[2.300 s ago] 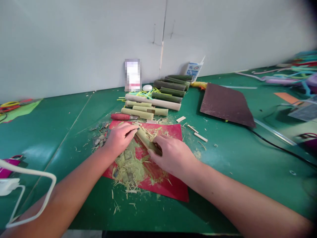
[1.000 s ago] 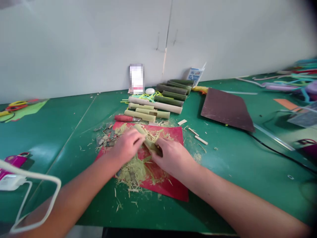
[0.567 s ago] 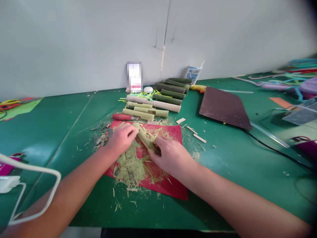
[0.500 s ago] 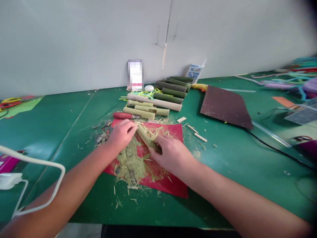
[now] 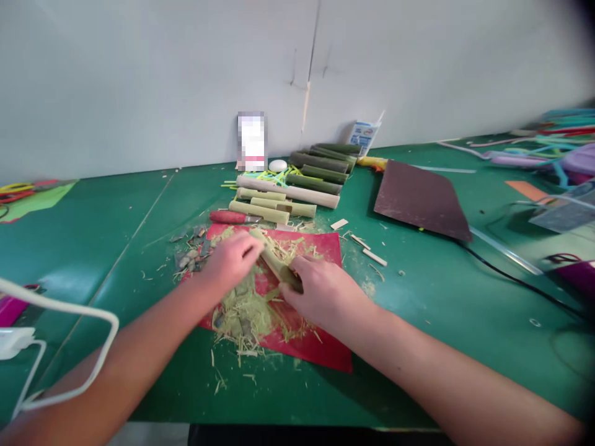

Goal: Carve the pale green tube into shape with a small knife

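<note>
Nearest, a white cable loops over the left forearm at the table's near edge. Both bare arms reach forward onto a red sheet lying flat on the green table.

A heap of pale green shavings covers the sheet's left half, between the two wrists. The right hand lies knuckles up on the sheet, its fingers closed around the near end of a stick. The stick is pale green and lies slanting on the sheet, running away to the left from the right hand. The left hand sits over the stick's far half, fingers bent and close together and touching it. Whether they clamp the stick or press something small against it, I cannot tell.

Grey bark chips lie just left of the left hand, off the sheet. A few slivers lie to the right of the sheet.

Just beyond the sheet lies a red-handled knife, touching a row of pale sticks. Behind them lies a longer pale rod, then dark green sticks side by side. To their right a brown sheet lies flat, with a black cable running from under its near corner toward the right.

By the wall stand a blurred box, a white oval and a packet.
</note>
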Tool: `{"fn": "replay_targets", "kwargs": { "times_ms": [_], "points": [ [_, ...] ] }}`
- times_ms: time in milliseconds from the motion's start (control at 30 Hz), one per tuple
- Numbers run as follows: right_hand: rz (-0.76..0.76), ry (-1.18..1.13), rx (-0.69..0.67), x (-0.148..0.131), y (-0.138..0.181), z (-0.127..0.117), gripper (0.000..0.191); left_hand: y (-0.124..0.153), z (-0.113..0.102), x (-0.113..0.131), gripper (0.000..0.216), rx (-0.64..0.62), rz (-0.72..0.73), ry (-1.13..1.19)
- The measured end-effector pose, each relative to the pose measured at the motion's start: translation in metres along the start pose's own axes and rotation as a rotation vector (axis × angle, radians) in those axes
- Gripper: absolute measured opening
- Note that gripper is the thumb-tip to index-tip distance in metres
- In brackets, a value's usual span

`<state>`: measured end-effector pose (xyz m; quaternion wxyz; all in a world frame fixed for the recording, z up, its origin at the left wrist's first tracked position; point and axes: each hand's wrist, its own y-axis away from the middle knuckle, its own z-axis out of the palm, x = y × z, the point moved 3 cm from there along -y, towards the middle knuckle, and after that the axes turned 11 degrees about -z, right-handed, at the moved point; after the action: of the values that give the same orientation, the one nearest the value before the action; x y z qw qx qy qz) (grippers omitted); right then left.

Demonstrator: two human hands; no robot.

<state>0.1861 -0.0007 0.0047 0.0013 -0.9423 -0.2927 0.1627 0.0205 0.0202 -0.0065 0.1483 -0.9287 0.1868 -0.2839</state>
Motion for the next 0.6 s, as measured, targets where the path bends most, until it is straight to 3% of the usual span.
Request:
{"fn": "replay_targets", "kwargs": {
  "times_ms": [67,167,200,267,333,433,467,567,600],
  "points": [
    [0.01,-0.009,-0.003,0.0,0.0,0.0,0.013,-0.001,-0.001,-0.001,0.018,0.065,-0.019,-0.006],
    [0.007,-0.038,-0.007,0.0,-0.001,0.0,0.011,-0.002,0.005,-0.001,0.017,-0.163,0.036,0.077],
    [0.003,-0.035,-0.003,-0.001,-0.001,0.001,0.011,-0.002,0.005,-0.002,0.016,-0.169,0.045,0.073],
    [-0.003,-0.012,0.021,-0.001,-0.001,0.001,0.012,-0.005,-0.001,-0.005,0.017,-0.002,-0.011,0.016],
    [-0.005,-0.006,0.035,-0.001,-0.001,0.002,0.013,-0.004,-0.004,-0.005,0.017,0.068,-0.039,-0.012],
    [-0.005,-0.041,0.031,-0.001,-0.001,0.003,0.012,0.001,0.002,0.003,0.018,-0.181,0.029,0.063],
    [-0.005,-0.048,0.028,-0.001,-0.001,0.003,0.012,0.003,0.002,0.006,0.016,-0.202,0.033,0.086],
    [-0.001,-0.048,0.036,-0.001,-0.001,0.002,0.014,0.004,-0.003,0.007,0.015,0.031,-0.012,0.034],
    [0.005,-0.052,0.035,-0.001,-0.001,0.002,0.014,0.004,-0.003,0.007,0.016,0.022,-0.005,0.027]
  ]
}}
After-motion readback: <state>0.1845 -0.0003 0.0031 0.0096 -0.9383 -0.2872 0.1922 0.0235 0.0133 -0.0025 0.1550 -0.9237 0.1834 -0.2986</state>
